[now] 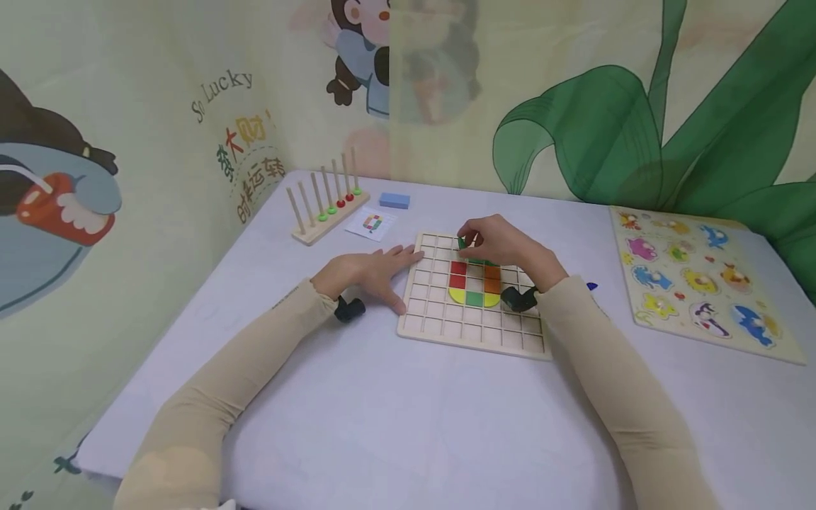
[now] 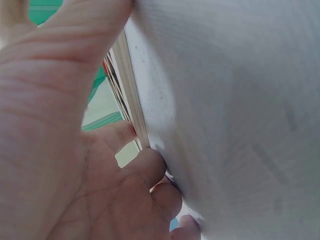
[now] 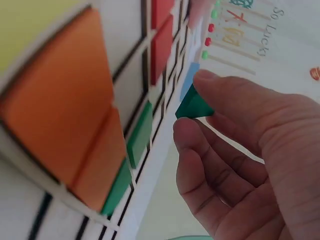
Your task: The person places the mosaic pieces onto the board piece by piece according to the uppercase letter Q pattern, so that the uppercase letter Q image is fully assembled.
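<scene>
My right hand (image 1: 500, 242) pinches a small green triangular piece (image 3: 194, 106) between thumb and fingertips, held just off the board in the right wrist view. Below it lies a wooden grid board (image 1: 423, 324). Set in its squares are red pieces (image 1: 457, 275), orange pieces (image 1: 491, 278), yellow rounded corners (image 1: 456, 295), a green square (image 1: 474, 299) and more green pieces (image 3: 140, 134) at the far side, partly hidden by the right hand in the head view. My left hand (image 1: 376, 273), fingers spread, rests against the board's left edge.
A pegged wooden rack (image 1: 310, 234) with red and green beads stands at the back left. By it lie a pattern card (image 1: 372, 224) and a blue block (image 1: 394, 201). An animal puzzle board (image 1: 688, 312) is at the right, with a small blue piece (image 1: 592, 286) near the right forearm.
</scene>
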Demonstrator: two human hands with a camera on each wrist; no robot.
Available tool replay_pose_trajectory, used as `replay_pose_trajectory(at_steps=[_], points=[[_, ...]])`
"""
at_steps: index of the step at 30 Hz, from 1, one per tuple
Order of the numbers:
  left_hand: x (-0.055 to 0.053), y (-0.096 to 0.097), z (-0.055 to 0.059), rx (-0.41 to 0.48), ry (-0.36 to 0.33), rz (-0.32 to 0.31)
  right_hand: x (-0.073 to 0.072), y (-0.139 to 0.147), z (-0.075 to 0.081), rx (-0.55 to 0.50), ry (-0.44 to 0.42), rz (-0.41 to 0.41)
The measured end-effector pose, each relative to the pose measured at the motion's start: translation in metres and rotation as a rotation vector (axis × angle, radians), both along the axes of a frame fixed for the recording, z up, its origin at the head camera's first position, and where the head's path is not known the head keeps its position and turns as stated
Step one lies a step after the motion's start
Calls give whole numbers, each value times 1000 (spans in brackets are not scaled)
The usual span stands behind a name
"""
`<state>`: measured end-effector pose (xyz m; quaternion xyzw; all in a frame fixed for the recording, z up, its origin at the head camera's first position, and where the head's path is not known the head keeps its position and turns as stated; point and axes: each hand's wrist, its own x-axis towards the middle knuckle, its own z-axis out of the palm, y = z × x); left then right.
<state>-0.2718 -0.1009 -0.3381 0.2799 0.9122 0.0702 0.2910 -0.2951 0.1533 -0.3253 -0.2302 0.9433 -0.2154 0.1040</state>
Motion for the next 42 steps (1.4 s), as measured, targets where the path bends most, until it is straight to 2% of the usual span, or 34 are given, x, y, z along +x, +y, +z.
replay_pose_trajectory(at_steps=[6, 22, 30, 36, 42], points=[[-1, 3, 2, 0, 14, -29, 2, -4, -5, 9, -68, 1], [-2, 3, 2, 4, 11, -38, 3, -1, -9, 38, -59, 21], [-1, 0, 2, 7, -1, -10, 2, -3, -7, 80, -58, 50], [-2, -1, 0, 15, -7, -16, 3, -5, -7, 60, -30, 56], [-1, -1, 0, 11, -5, -11, 2, -3, -7, 24, 31, 20]])
